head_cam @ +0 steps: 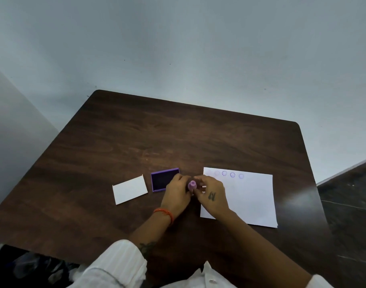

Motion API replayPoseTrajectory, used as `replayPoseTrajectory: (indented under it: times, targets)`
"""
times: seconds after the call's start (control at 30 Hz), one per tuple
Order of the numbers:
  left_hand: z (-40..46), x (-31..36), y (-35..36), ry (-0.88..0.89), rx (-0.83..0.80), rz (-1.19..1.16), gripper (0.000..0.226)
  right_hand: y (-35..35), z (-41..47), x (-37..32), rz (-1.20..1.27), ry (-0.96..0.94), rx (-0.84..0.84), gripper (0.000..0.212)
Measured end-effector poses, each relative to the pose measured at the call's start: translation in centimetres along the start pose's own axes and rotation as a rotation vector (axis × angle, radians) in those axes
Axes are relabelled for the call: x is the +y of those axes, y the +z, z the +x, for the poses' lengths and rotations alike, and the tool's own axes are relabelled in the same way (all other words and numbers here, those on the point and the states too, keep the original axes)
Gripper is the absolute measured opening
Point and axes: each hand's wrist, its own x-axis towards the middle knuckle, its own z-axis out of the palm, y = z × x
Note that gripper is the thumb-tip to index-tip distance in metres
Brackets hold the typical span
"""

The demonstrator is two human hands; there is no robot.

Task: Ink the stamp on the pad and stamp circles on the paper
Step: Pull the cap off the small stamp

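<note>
A small purple stamp [192, 185] stands upright between my two hands, just right of the ink pad. My left hand [178, 193] and my right hand [212, 197] both close their fingertips around it. The open purple ink pad [162, 179] with its dark inked face lies on the table; my left hand covers its right edge. The white paper [250, 196] lies to the right, with several faint purple circles [232, 175] in a row along its far edge. My right hand overlaps the paper's left side.
A white rectangular lid or card [129, 189] lies left of the ink pad. Everything sits near the front of a dark wooden table [178, 138]. A dark floor shows past the table's right edge [309, 163].
</note>
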Motion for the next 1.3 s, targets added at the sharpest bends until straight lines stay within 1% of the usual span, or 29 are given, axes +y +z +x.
replayPoseTrajectory:
  times: [0.13,0.27,0.43,0.5,0.63,0.8,0.93,1.13,1.23,1.3]
  targets:
    - [0.4,-0.3,0.5,-0.017,-0.021,0.058,0.023,0.3,0.4,0.4,-0.068,-0.029,-0.029,0.026]
    - [0.6,-0.6,0.8,-0.039,-0.02,0.088,0.016,0.6,0.7,0.8,-0.074,-0.011,-0.036,0.023]
    - [0.8,-0.8,1.0,-0.042,-0.029,0.091,0.016,0.7,1.0,1.0,-0.064,-0.005,-0.049,0.019]
    - [0.8,-0.9,1.0,-0.035,-0.025,0.079,0.017,0.5,1.1,0.9,-0.039,-0.008,-0.056,0.014]
    - [0.5,-1.0,0.7,-0.003,-0.005,0.038,0.02,-0.3,1.0,1.1,0.093,-0.01,-0.038,0.007]
    - [0.1,-0.9,0.2,0.009,0.027,-0.064,0.021,-0.7,1.1,1.3,0.191,0.075,-0.023,0.013]
    - [-0.1,-1.0,0.0,0.016,0.039,-0.099,0.024,-1.1,1.0,1.1,0.256,0.128,-0.083,0.023]
    - [-0.5,-1.2,-0.3,0.008,0.054,-0.089,0.028,-1.9,0.7,0.4,0.312,0.141,-0.182,0.02]
    - [-0.6,-1.2,-0.4,0.006,0.061,-0.076,0.027,-1.7,0.5,0.0,0.332,0.194,-0.187,0.024]
    - [-0.7,-1.1,-0.4,0.006,0.063,-0.073,0.025,-1.5,0.4,-0.2,0.361,0.209,-0.173,0.017]
